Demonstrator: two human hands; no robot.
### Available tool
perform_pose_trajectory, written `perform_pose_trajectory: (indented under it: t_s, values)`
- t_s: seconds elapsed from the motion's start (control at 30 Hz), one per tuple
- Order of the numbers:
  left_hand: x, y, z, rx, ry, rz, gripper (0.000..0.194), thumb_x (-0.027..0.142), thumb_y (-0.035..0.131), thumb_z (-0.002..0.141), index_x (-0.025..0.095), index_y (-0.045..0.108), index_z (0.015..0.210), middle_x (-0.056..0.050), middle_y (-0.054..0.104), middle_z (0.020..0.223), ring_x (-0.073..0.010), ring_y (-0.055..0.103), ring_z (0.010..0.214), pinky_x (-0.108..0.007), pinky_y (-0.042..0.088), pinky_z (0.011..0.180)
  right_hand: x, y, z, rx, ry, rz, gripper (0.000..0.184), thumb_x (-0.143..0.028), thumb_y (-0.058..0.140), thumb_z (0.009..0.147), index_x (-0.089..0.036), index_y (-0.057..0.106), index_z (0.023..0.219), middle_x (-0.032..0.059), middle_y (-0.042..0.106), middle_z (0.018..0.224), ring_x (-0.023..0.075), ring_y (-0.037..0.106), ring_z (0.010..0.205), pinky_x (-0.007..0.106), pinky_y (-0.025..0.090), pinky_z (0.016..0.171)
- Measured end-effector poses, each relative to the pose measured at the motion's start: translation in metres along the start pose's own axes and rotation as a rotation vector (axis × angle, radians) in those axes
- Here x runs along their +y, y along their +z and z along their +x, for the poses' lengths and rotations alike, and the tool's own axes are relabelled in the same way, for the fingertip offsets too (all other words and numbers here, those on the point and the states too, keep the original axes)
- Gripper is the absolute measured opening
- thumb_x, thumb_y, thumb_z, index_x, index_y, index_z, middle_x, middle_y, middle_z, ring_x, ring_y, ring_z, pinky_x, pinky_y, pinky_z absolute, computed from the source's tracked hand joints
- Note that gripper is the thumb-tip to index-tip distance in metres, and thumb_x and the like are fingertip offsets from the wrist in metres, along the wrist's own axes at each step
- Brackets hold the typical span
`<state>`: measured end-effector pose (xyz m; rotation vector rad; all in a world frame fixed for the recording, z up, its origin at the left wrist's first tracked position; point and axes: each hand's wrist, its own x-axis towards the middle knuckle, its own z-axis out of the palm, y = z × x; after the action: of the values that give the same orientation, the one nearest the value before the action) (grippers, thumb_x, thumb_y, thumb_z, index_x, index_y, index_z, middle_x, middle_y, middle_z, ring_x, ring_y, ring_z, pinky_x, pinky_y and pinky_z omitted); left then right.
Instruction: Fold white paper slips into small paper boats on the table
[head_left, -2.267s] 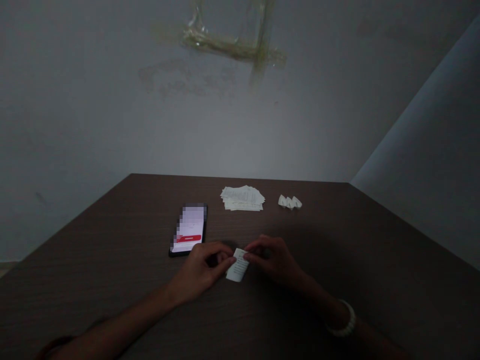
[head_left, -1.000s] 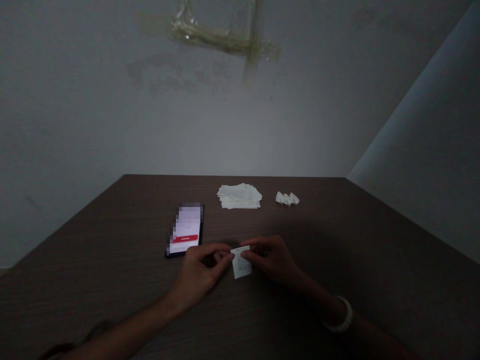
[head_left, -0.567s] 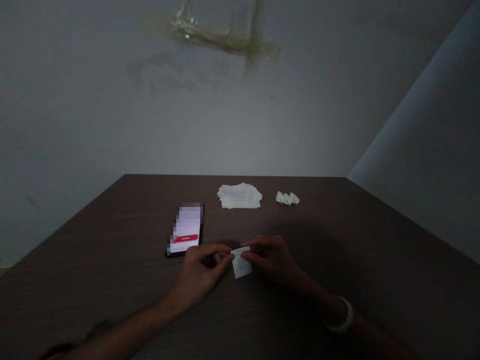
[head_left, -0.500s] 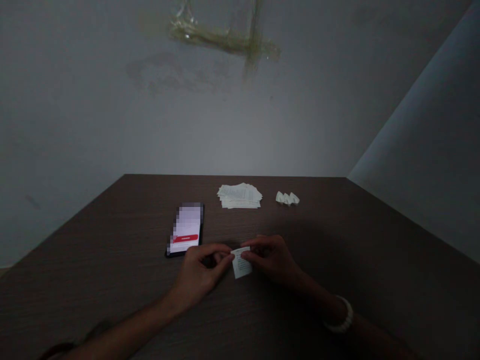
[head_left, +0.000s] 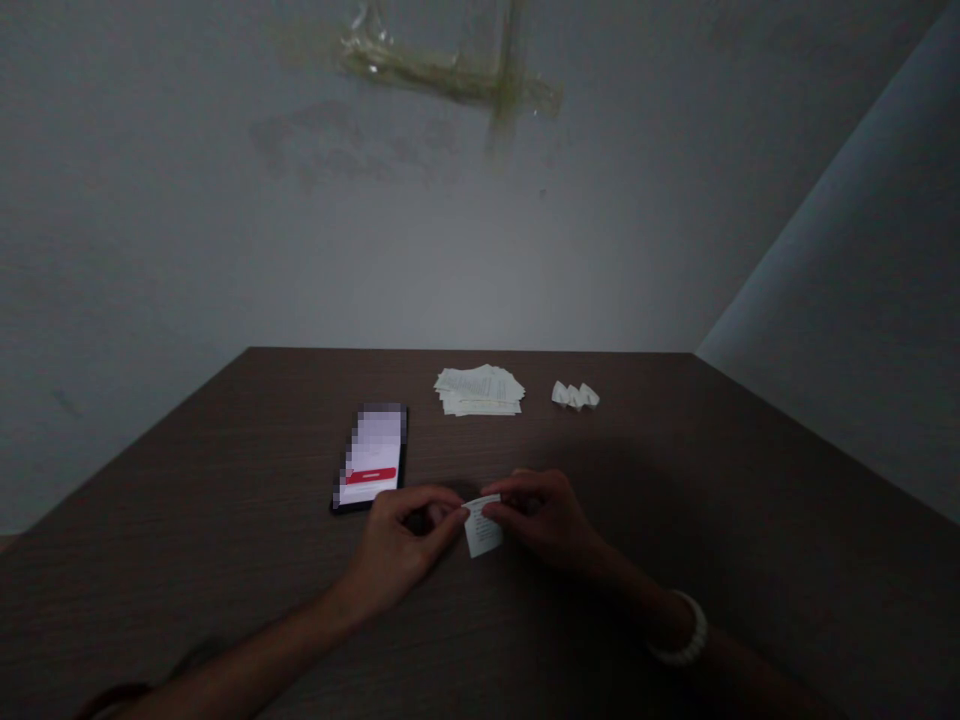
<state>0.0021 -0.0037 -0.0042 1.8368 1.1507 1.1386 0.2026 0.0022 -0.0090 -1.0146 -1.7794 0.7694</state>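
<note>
I'm watching the left hand (head_left: pixel 397 545) and right hand (head_left: pixel 551 520) pinching a small printed slip (head_left: pixel 484 535) — fingers (head_left: pixel 435 495) of both clamping its far end — at the near middle of the bench (head_left: pixel 225 480). A phone (head_left: pixel 373 455) is lying left; far off, a paper stack (head_left: pixel 480 388) is sitting left of folded white pieces (head_left: pixel 574 397).

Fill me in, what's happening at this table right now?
A person's left hand and right hand both pinch the upper part of a small printed paper, fingers and thumbs gripping it. The phone lies face up with its screen lit, just beyond the left hand. Farther back on the table sit a loose stack of printed papers and, to its right, three small white pieces. Neither hand touches those.
</note>
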Motion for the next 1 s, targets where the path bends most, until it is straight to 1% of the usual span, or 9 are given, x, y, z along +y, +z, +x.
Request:
perform_pose_trajectory:
  t_s: [0.27, 0.43, 0.57, 0.7, 0.87, 1.0]
  values:
    - [0.0, -0.003, 0.0, -0.051, -0.048, -0.038, 0.018, 0.032, 0.066, 0.078, 0.015, 0.072, 0.074, 0.001, 0.059, 0.056, -0.0103, 0.051, 0.052, -0.02, 0.039, 0.05, -0.003, -0.001, -0.001, 0.008, 0.014, -0.001, 0.017, -0.028, 0.072, 0.074, -0.016, 0.076, 0.086, -0.0002, 0.06, 0.059, 0.0092, 0.049, 0.051, 0.021, 0.039, 0.05]
    - [0.001, -0.004, 0.001, -0.081, -0.068, -0.064, 0.02, 0.033, 0.067, 0.078, 0.014, 0.072, 0.072, 0.0, 0.059, 0.056, -0.0107, 0.05, 0.053, -0.02, 0.038, 0.05, -0.007, -0.002, -0.001, -0.061, 0.14, 0.103, 0.017, -0.032, 0.07, 0.077, -0.016, 0.075, 0.08, 0.002, 0.067, 0.065, 0.0111, 0.056, 0.056, 0.022, 0.044, 0.053]
    - [0.006, -0.006, 0.001, -0.108, -0.074, -0.08, 0.022, 0.034, 0.065, 0.079, 0.015, 0.072, 0.071, -0.001, 0.06, 0.057, -0.0112, 0.05, 0.053, -0.021, 0.037, 0.05, -0.007, -0.003, -0.001, -0.06, 0.192, 0.207, 0.017, -0.033, 0.072, 0.074, -0.015, 0.072, 0.074, 0.0021, 0.069, 0.065, 0.0118, 0.059, 0.056, 0.022, 0.045, 0.054]
    - [0.008, -0.007, 0.001, -0.094, -0.083, -0.103, 0.021, 0.034, 0.066, 0.077, 0.015, 0.073, 0.071, 0.0, 0.059, 0.055, -0.0109, 0.049, 0.052, -0.02, 0.036, 0.048, -0.001, -0.003, -0.001, -0.05, 0.213, 0.264, 0.018, -0.033, 0.075, 0.072, -0.015, 0.072, 0.074, 0.0019, 0.069, 0.065, 0.0116, 0.06, 0.056, 0.021, 0.046, 0.052]
    - [0.006, -0.006, 0.001, -0.088, -0.071, -0.122, 0.02, 0.033, 0.066, 0.077, 0.015, 0.073, 0.071, -0.001, 0.06, 0.055, -0.011, 0.049, 0.053, -0.02, 0.037, 0.048, 0.003, -0.004, 0.0, -0.061, 0.238, 0.301, 0.02, -0.034, 0.076, 0.071, -0.015, 0.072, 0.074, 0.0015, 0.07, 0.064, 0.011, 0.06, 0.054, 0.02, 0.045, 0.05]
    - [0.004, -0.007, 0.0, -0.097, -0.069, -0.123, 0.02, 0.033, 0.066, 0.078, 0.015, 0.073, 0.073, -0.001, 0.061, 0.056, -0.0111, 0.049, 0.053, -0.02, 0.037, 0.049, 0.0, -0.006, 0.001, -0.068, 0.203, 0.289, 0.02, -0.035, 0.076, 0.071, -0.015, 0.072, 0.071, 0.0013, 0.069, 0.063, 0.0108, 0.059, 0.054, 0.02, 0.045, 0.051]
